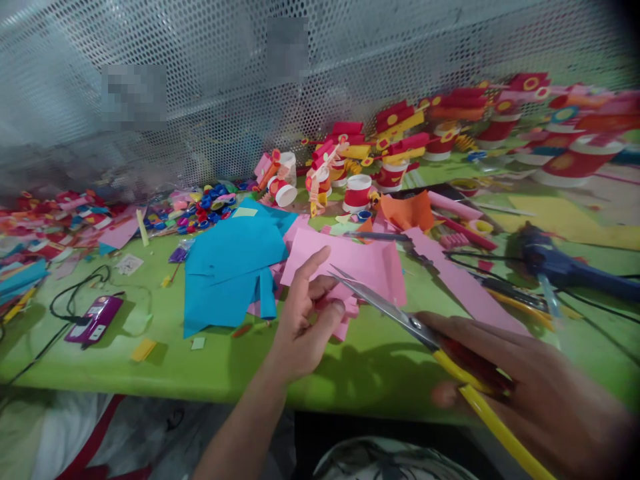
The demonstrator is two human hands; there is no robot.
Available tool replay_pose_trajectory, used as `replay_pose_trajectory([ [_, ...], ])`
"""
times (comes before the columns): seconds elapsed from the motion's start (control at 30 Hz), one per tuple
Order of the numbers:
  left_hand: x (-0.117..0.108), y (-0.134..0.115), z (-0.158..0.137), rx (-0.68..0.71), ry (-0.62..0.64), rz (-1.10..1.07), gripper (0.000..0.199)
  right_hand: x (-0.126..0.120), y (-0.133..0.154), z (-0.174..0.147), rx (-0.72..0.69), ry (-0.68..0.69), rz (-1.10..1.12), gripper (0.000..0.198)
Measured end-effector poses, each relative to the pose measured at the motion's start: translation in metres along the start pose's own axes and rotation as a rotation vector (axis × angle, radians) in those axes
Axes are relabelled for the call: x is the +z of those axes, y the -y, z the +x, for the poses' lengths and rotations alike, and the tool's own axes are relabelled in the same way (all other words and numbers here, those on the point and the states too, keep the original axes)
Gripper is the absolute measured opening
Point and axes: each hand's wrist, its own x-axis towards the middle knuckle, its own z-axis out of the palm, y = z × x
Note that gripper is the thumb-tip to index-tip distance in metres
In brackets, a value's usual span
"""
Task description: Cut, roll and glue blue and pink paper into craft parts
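My left hand (305,320) pinches small pink paper pieces (343,328) between thumb and fingers, its index finger stretched out over a larger pink paper sheet (373,260). In my right hand (530,387) is a pair of scissors (395,312) with yellow handles, fingers closed round them. The blades point left, slightly parted at the tips, close above the pink pieces. Blue paper (233,267) lies on the table just left of my left hand.
A glue gun (560,263) with its cable lies at the right of the green table (175,367). Red and white cup crafts (357,193) stand along the back before a perforated metal panel (225,60). A purple corded device (95,320) sits at left, near colourful plastic bits (213,203).
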Motion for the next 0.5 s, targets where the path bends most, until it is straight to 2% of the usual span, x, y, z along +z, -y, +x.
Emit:
replay_pose_trajectory([
  [0.5, -0.0006, 0.0004, 0.0011, 0.004, 0.004, -0.056, 0.069, 0.0032, -0.0033, -0.0024, -0.008, -0.026, 0.009, 0.052],
])
